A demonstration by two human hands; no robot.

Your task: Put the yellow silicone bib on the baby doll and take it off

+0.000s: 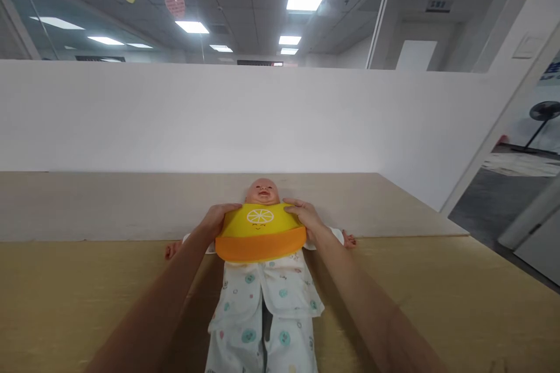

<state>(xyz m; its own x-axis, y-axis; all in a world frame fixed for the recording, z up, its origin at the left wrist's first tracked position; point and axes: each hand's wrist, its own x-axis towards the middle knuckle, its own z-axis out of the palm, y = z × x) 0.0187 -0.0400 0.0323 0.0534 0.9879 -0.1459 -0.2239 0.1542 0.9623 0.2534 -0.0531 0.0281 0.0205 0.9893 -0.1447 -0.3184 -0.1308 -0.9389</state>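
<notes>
Bib, yellow on top and orange along its lower edge, lies across the chest of a baby doll, just under the chin. The doll lies on its back on a table, head toward the far side. My left hand and right hand each hold an upper corner beside the neck, fingers nearly closed and curled over the edge, pinching it. I judge this to be the settling of the bib at the neck, and the hold calls for both hands staying level. Printed on it is a lemon slice with a small smiling face, but I can read no writing. Dotted pajamas cover the body below, and a white wall rises beyond.
</notes>
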